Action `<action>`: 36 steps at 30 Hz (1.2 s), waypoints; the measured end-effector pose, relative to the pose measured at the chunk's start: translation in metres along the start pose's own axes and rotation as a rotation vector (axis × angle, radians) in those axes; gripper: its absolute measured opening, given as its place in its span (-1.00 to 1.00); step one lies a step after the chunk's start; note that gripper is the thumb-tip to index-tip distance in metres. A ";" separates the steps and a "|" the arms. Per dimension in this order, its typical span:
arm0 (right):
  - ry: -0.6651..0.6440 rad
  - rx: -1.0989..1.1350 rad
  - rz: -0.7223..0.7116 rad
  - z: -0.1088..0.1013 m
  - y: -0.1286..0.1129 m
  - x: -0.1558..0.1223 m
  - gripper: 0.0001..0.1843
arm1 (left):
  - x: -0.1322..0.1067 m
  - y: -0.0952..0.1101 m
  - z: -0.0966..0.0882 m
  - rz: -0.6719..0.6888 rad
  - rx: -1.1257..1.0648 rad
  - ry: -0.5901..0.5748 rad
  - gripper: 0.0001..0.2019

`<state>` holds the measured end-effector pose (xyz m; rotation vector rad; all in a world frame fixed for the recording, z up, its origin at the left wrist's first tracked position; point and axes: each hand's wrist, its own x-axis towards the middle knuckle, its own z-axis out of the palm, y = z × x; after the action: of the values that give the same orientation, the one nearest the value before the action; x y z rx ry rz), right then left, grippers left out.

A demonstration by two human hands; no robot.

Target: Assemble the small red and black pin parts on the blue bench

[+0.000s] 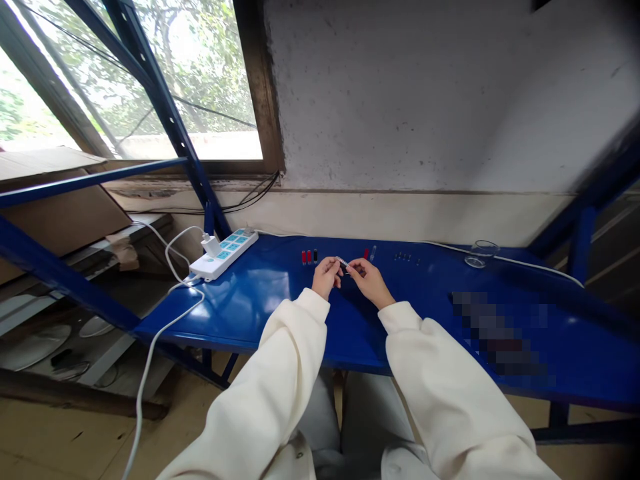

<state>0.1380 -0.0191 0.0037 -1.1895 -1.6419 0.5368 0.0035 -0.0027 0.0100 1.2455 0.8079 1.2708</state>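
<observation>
- Head view: left hand [326, 276] and right hand [369, 279], fingers [358, 265] pinching 1 slim, perhaps metallic piece [343, 261].
- Counter [225, 313]: 2 red tubes [303, 258] beside 1 black tube [315, 256].

Daylight from the blown-out window [210, 80] glares off the tabletop [270, 287], leaving the right edge dim.

This looks like a workshop: a blue bench [350, 330] lies beneath the left hand [327, 275] and right hand [371, 279]. Left of their grip are a power strip [225, 255] and blue metal frame [173, 127]; beyond, a scuffed wall [425, 100].
</observation>
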 end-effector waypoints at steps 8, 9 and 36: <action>-0.125 -0.017 -0.044 0.002 0.004 -0.001 -0.74 | 0.000 0.001 -0.002 -0.003 -0.085 0.006 -0.74; -0.128 -0.018 -0.053 0.002 0.004 -0.001 -0.74 | 0.000 0.002 -0.001 -0.007 -0.086 0.008 -0.74; 0.001 -0.440 0.072 -0.023 0.021 0.009 -0.83 | 0.005 -0.009 -0.004 0.014 0.155 0.129 -0.89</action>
<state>0.1680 -0.0066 0.0011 -1.5701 -1.7747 0.2201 0.0031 0.0040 0.0012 1.3036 1.0084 1.3310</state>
